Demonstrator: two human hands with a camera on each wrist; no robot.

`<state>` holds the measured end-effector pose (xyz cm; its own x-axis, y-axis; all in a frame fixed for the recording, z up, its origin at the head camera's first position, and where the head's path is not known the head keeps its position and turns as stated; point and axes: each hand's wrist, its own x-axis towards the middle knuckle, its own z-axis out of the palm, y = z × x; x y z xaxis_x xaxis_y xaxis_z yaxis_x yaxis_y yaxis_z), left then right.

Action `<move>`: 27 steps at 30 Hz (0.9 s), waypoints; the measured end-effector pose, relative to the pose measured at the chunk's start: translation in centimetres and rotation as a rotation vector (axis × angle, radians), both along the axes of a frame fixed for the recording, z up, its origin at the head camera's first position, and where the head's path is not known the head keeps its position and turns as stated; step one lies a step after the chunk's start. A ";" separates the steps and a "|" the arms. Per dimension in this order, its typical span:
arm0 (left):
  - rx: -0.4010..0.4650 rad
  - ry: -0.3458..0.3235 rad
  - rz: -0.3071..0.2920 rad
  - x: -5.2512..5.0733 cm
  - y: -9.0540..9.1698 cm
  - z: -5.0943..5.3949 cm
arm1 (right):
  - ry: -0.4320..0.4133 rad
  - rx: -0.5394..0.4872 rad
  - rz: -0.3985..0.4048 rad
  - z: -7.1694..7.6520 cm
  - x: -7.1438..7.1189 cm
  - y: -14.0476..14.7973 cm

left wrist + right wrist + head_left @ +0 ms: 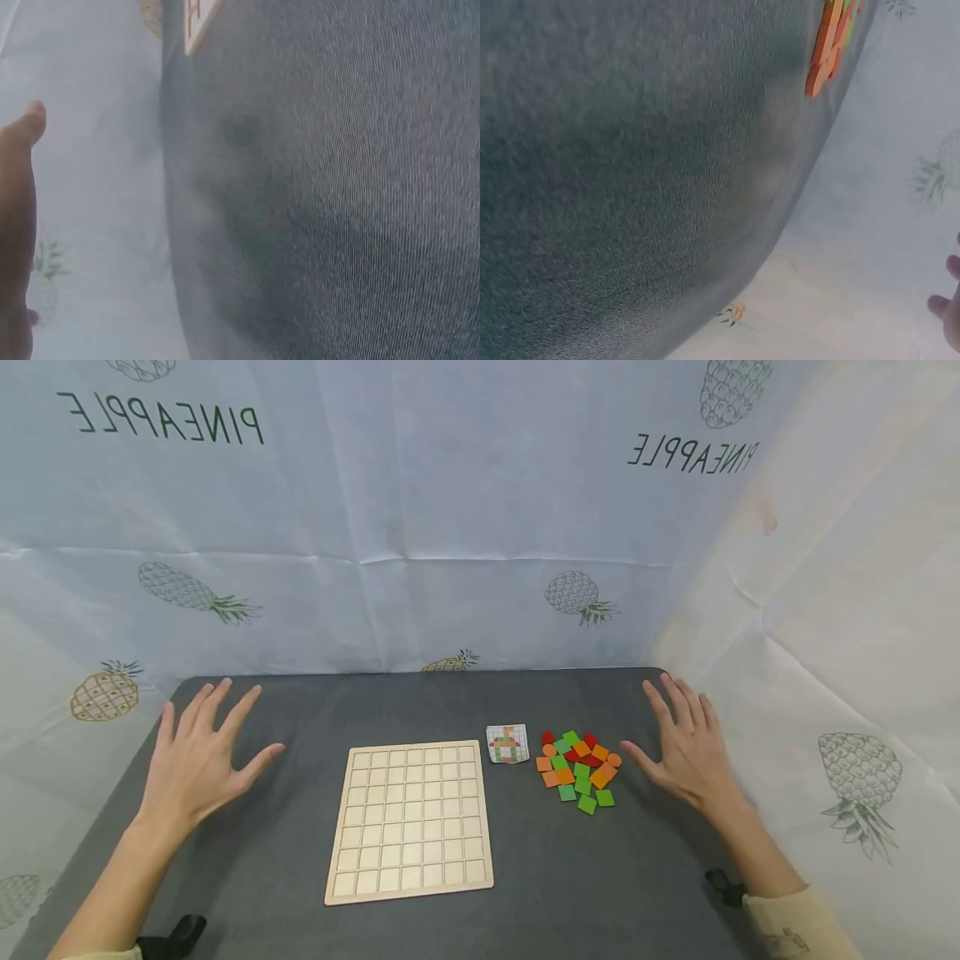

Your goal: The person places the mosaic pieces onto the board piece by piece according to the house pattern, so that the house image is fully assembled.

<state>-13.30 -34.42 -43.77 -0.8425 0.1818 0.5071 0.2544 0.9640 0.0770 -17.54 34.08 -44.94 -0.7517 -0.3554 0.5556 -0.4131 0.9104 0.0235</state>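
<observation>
The loose scatter of red, orange and green tiles, with no clear long axis, lies right of the wooden grid board, beyond the small pattern card near its far right corner. The right hand, fingers spread and holding nothing, is nearer, on the tiles' side away from the board; the left hand, likewise spread and unladen, is left of the board.
</observation>
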 end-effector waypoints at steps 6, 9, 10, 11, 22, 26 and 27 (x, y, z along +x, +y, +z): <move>0.026 -0.038 0.018 0.7 0.7 0.3 | -0.017 -0.043 0.073 -0.3 0.8 -0.7; 0.044 -0.113 0.025 1.3 1.0 0.5 | -0.075 -0.083 0.109 -0.6 1.3 -1.0; 0.054 -0.145 0.026 1.5 1.1 0.5 | -0.096 -0.095 0.119 -0.6 1.5 -1.1; 0.064 -0.173 0.023 1.7 1.2 0.6 | -0.119 -0.107 0.127 -0.7 1.6 -1.2; 0.202 -0.474 -0.013 4.4 2.5 0.8 | -0.311 -0.254 0.197 -1.3 3.8 -2.7; 0.275 -0.531 -0.040 5.2 3.1 0.4 | -0.374 -0.294 0.249 -1.8 4.4 -2.9; 0.296 -0.535 -0.047 5.4 3.2 0.3 | -0.393 -0.306 0.270 -2.0 4.4 -2.9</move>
